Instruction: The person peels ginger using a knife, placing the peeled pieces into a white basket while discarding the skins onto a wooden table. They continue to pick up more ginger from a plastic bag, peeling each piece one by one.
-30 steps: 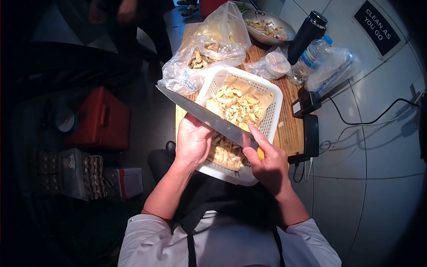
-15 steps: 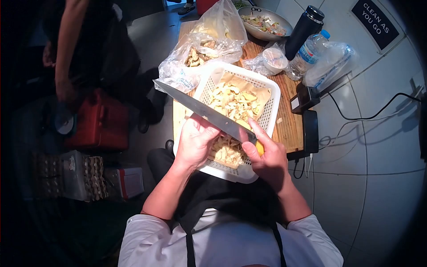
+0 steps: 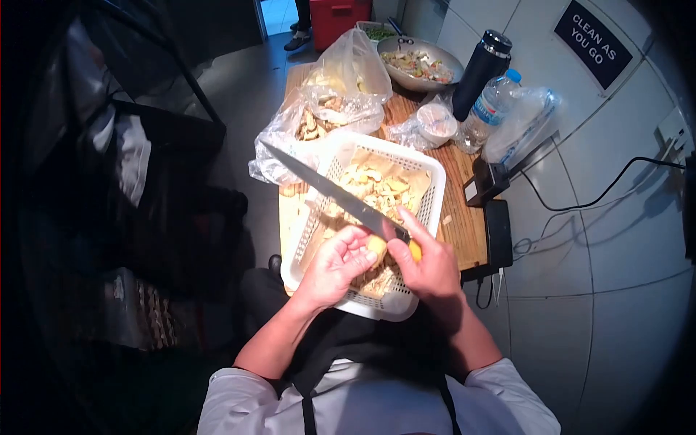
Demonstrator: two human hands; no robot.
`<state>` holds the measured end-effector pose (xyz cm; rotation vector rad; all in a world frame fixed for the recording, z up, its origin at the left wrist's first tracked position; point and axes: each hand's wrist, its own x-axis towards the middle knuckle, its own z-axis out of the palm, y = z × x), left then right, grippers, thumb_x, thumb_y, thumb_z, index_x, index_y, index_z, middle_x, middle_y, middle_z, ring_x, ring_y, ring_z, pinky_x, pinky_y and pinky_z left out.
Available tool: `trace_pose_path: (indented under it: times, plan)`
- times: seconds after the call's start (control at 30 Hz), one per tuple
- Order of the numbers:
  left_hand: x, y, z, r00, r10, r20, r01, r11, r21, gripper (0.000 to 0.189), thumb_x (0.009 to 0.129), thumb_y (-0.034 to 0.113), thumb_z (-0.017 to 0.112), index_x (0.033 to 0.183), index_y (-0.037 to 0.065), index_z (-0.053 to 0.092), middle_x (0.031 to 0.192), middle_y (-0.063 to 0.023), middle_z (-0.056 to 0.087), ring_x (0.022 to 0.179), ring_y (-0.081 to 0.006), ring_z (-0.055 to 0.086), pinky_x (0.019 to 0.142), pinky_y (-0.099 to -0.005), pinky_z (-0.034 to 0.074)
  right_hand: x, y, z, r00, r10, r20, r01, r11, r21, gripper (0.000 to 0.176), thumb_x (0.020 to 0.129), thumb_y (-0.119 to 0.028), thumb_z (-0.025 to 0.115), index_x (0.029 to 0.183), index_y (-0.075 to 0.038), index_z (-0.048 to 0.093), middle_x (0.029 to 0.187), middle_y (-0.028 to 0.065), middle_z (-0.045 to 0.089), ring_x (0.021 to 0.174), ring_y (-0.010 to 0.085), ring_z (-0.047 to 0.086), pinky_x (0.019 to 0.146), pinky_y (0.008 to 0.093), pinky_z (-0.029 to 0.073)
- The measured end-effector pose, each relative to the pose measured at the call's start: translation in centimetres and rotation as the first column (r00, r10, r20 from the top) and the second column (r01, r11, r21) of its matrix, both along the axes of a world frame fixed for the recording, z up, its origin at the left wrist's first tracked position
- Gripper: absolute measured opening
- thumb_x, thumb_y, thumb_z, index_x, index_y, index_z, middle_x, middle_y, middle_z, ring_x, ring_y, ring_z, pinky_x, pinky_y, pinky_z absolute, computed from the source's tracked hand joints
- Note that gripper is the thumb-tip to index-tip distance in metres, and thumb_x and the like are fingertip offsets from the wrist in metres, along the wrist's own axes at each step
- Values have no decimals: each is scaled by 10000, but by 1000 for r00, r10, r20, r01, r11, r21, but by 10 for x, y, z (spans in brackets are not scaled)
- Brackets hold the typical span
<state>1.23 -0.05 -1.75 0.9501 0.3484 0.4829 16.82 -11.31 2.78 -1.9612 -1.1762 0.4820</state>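
Knife [image 3: 341, 197] gripped in right hand [image 3: 433, 267], likely stiff, best held by yellow handle [image 3: 415, 250], left hand [image 3: 328, 274] pinching probably firm, slick ginger [image 3: 376, 246] above basket [image 3: 391, 147].

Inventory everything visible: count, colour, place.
Table: one, brown, centre
Basket: one, white, centre
Scraps: many, pale, in basket
Knife: one, grey, over basket
Chunk: one, yellow, beside knife
Bags: several, clear, around table
Container: one, white, behind basket
Pan: one, grey, far end
Flask: one, black, near pan
Bottle: one, clear, beside flask
Sign: one, black, upper right
Box: one, red, top
Sleeves: two, white, bottom
Left hand: one, bare, holding chunk
Right hand: one, bare, on knife
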Motion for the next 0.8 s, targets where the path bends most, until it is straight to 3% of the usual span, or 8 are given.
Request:
trace_pose_path:
  times: [0.13,0.2,0.3,0.37,0.8]
  plan:
    - [-1,13,10,987,158,-10,-157,987,44,408,982,91,617,1355,-13,490,1156,-52,632,979,-97,602,871,-244,489,4,-3,-7,998,24,-58,-18,995,100,619,914,-403,667,1445,-124,509,978,280,701,922,450,694,774,459,546]
    - [-3,17,10,988,148,44,-148,989,-1,433,975,123,647,1356,-15,494,1242,-78,614,1114,-131,593,973,-268,462,2,-7,-8,999,34,-37,-31,997,65,637,914,-411,663,1458,-128,493,985,271,707,930,448,693,787,446,548]
    - [2,17,7,969,208,134,-215,976,37,421,968,107,660,1338,-21,504,1254,-88,617,1142,-161,599,998,-293,470,-2,-10,-13,999,46,5,-46,996,82,650,910,-421,669,1463,-131,488,964,272,707,916,445,696,782,451,549]
    - [3,18,11,971,223,84,-227,973,45,416,964,96,667,1329,-26,509,1240,-90,624,1132,-168,607,997,-306,481,-6,-12,-4,999,32,-26,-32,999,7,650,910,-423,673,1461,-130,490,931,269,708,890,439,701,765,456,553]
    - [3,27,12,952,305,-6,-298,937,184,346,959,27,652,1275,-58,540,1208,-117,653,1097,-174,637,978,-314,511,-7,-8,-10,994,18,109,-29,994,103,597,898,-373,702,1404,-96,549,807,232,703,732,403,710,652,437,556]
